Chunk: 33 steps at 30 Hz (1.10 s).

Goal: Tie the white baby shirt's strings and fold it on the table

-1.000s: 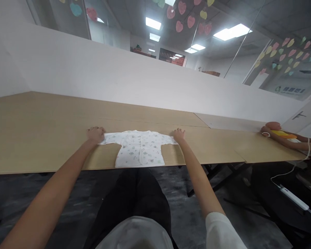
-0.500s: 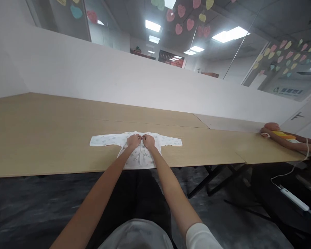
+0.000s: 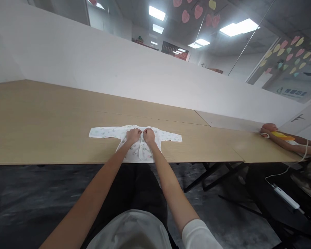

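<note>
The principal risk, in judgement, is a shift of the small white printed shirt [image 3: 142,155], which lies spread on the wooden table [image 3: 54,138] in front of the person, its hem at or just beside the front edge [image 3: 75,163]. A pull toward the body could draw that hem over the edge, since nothing visible weighs it down. Uneven force between the hands could skew the front placket [image 3: 141,150] or crease the thin-looking cloth; a forearm dragged across the lower panel could rumple it likewise. Both sleeves, the one on the person's left [image 3: 105,132] and the one on the right [image 3: 171,136], lie outstretched and unheld, so either could be pulled askew. As to the fingers: the left hand [image 3: 134,135] and the right hand [image 3: 149,135] rest on the upper front below the neckline, fingertips close together at the placket. The fingers of both are curled inward, with little opening visible. Contact with the shirt is evident; whether fabric is pinched between thumb and finger cannot be determined, the knuckles concealing the tips.
</note>
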Motion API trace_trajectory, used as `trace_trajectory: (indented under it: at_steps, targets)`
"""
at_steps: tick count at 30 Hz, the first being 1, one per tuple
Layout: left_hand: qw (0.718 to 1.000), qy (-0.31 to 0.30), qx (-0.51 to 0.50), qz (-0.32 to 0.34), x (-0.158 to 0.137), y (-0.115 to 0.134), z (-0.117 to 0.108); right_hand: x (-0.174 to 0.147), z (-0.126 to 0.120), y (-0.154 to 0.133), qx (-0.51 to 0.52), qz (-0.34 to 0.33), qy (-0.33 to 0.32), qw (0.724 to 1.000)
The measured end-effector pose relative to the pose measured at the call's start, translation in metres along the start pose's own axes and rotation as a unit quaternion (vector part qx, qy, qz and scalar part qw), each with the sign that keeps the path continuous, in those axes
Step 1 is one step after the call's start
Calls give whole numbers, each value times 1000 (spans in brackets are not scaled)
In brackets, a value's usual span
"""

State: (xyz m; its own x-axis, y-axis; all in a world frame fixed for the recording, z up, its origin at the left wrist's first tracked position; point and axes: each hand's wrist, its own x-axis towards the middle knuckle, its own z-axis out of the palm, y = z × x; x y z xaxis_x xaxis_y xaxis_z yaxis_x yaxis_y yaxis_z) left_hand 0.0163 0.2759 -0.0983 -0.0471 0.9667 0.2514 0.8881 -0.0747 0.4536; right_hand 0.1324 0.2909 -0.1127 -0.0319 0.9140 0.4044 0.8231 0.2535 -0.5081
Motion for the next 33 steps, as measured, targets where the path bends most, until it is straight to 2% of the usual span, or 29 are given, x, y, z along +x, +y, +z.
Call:
trace_trajectory:
  at_steps: [8, 15, 21, 24, 26, 30, 33]
  targets:
    - [999, -8, -48, 16, 2, -4, 0, -3, -3, -2, 36, -23, -5, 999]
    - [995, -27, -85, 44, 2, -9, 2, -3, -3, 0, 129, 9, 10, 992]
    - [977, -53, -192, 80, 0, -21, 0, 0, -3, 8, 266, 107, 72, 955]
    - [974, -60, -198, 94, -1, -24, -2, 1, -5, 10, 321, 149, 112, 928]
    - [974, -59, -190, 105, -1, -24, -2, 2, -7, 10, 336, 163, 121, 920]
    - [970, -62, -198, 126, 0, -26, -1, 1, -10, 6, 320, 155, 101, 929]
    - [966, -57, -216, 130, -1, -28, 2, -6, -13, 3, 288, 135, 54, 946]
